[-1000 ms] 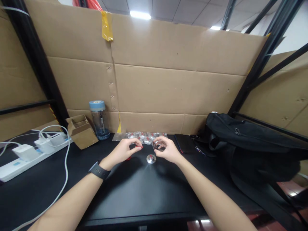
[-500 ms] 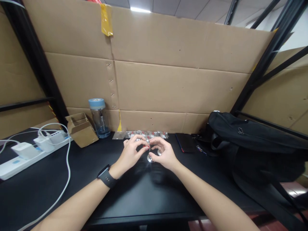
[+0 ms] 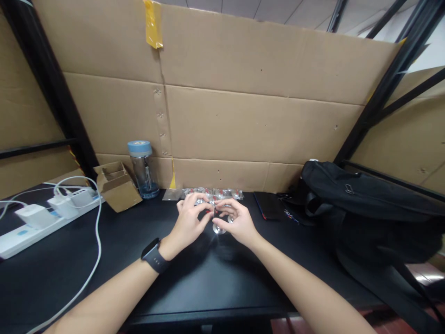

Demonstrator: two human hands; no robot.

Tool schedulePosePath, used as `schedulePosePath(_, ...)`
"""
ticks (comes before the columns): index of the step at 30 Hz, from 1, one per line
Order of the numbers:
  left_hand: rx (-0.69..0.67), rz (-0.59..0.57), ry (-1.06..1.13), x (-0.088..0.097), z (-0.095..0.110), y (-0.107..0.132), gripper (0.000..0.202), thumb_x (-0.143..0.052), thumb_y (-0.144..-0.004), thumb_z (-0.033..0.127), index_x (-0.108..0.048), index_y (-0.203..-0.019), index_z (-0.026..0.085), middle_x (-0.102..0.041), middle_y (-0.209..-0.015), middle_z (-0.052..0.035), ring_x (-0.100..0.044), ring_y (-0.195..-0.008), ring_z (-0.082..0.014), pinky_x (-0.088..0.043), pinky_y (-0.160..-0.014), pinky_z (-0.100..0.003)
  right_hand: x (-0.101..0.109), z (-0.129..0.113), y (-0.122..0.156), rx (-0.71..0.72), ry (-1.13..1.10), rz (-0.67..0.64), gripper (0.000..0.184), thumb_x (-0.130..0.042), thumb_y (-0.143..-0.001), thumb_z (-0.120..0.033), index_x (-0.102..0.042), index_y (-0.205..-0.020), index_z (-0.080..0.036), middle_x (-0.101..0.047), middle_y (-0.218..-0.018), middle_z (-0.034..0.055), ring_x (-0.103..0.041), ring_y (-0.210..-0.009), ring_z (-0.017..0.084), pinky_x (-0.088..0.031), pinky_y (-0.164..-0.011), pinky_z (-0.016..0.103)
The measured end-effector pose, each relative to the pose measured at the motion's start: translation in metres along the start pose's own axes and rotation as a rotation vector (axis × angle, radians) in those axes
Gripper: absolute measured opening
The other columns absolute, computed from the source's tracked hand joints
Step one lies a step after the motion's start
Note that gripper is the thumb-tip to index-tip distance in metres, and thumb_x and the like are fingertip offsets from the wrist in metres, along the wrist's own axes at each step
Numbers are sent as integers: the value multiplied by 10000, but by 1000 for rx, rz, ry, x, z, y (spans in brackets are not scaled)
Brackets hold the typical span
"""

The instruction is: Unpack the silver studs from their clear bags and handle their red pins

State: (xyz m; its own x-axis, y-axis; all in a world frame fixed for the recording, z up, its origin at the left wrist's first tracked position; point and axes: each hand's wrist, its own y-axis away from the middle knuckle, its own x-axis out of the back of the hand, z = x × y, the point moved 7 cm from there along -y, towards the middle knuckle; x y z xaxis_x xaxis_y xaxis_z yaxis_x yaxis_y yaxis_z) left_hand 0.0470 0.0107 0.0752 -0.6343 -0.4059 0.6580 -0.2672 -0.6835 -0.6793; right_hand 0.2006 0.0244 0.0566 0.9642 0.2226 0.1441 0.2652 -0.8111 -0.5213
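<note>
Over the middle of the black table, my left hand (image 3: 190,219) and my right hand (image 3: 239,221) face each other with fingertips nearly meeting. Both pinch a small thin shiny piece (image 3: 214,211), held upright between them; its kind is too small to make out. Something red (image 3: 209,212) shows by my left fingertips. Just below my right thumb is a clear, shiny round disc (image 3: 219,229). A second round piece (image 3: 231,219) is partly covered by my right fingers. Behind the hands lie several small clear packets (image 3: 227,194) with red bits inside.
A white power strip (image 3: 21,239) with plugs and a looping cable is at left. Beside it stand an opened cardboard box (image 3: 120,190) and a blue-lidded bottle (image 3: 146,174). To the right are a dark flat notebook-like item (image 3: 267,206) and a black bag (image 3: 365,199). Cardboard (image 3: 225,125) walls the back.
Both hands keep their pinch on the small piece in almost the same place. The fingers have shifted only slightly, and the view has tilted down a little.
</note>
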Motion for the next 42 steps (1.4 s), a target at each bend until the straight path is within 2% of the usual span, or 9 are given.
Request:
schedulePosePath(4, -46, 34, -58, 3, 2, -1, 98, -627, -901, 240, -721, -887, 266, -618, -1164, -59, -505, -1181, -282, -319, -902, -432, 4, 8, -4, -59, 15, -63, 296, -810, -744, -345, -663, -956, -201, -685, -1143, 82, -716, -936, 216, -600, -785, 332)
schedulePosePath(7, -82, 51, -81, 5, 5, -1, 82, -649, -895, 244, -727, -877, 262, -626, -1167, -64, -501, -1193, -286, -304, -913, -439, 8, 6, -6, -10, 163, -85, 177, -734, -827, -360, -703, -871, -191, -687, -1118, 91, -694, -982, 222, -592, -798, 333)
schedulePosePath(12, -117, 45, -64, 1, 8, 2, 102, -636, -915, 255, -729, -873, 263, -632, -1168, -68, -502, -1198, -276, -303, -913, -435, 9, -2, -6, 64, 302, -111, 140, -668, -879, -325, -705, -853, -192, -690, -1082, 90, -679, -974, 210, -572, -807, 326)
schedulePosePath(18, -53, -111, 49, -3, 2, -1, 105, -592, -916, 275, -682, -969, 260, -628, -1171, -57, -525, -1176, -258, -338, -953, -434, 7, -8, -6, 66, 375, -147, 107, -658, -867, -269, -677, -797, -191, -625, -1129, 79, -647, -925, 174, -537, -819, 313)
schedulePosePath(22, -64, -236, 165, -7, 0, -2, 486, -706, -798, 338, -549, -1255, 290, -569, -1296, -76, -481, -1259, -288, -358, -1023, -455, 9, 1, -6, 11, 323, -148, 117, -648, -873, -276, -678, -797, -192, -574, -1174, 72, -637, -931, 169, -529, -830, 314)
schedulePosePath(24, -78, -249, 176, -9, 0, -2, 592, -756, -758, 385, -529, -1298, 304, -544, -1336, -87, -460, -1287, -306, -354, -1044, -467, 10, 9, -6, -36, 267, -158, 127, -644, -879, -297, -680, -814, -195, -555, -1206, 70, -637, -884, 155, -536, -792, 304)
schedulePosePath(27, -71, -219, 161, -11, -1, -1, 505, -755, -776, 414, -575, -1236, 309, -539, -1343, -78, -458, -1294, -300, -349, -1052, -465, 8, 17, -5, -76, 220, -172, 123, -659, -868, -308, -683, -820, -197, -532, -1247, 68, -631, -853, 144, -537, -762, 296)
schedulePosePath(33, -77, -173, 36, -8, 3, -2, 378, -788, -686, 392, -642, -1014, 275, -574, -1279, -57, -461, -1241, -316, -333, -1002, -464, 3, 12, -7, -33, 296, -148, 68, -683, -777, -185, -681, -709, -191, -544, -1162, 66, -557, -1153, 220, -454, -962, 338)
schedulePosePath(42, -114, -154, -51, -1, 14, -4, 363, -782, -647, 384, -627, -950, 260, -595, -1276, -71, -430, -1232, -336, -312, -966, -466, 3, 0, -8, 24, 322, -124, 90, -662, -697, -120, -644, -644, -191, -538, -1144, 57, -557, -1120, 216, -409, -1023, 357)
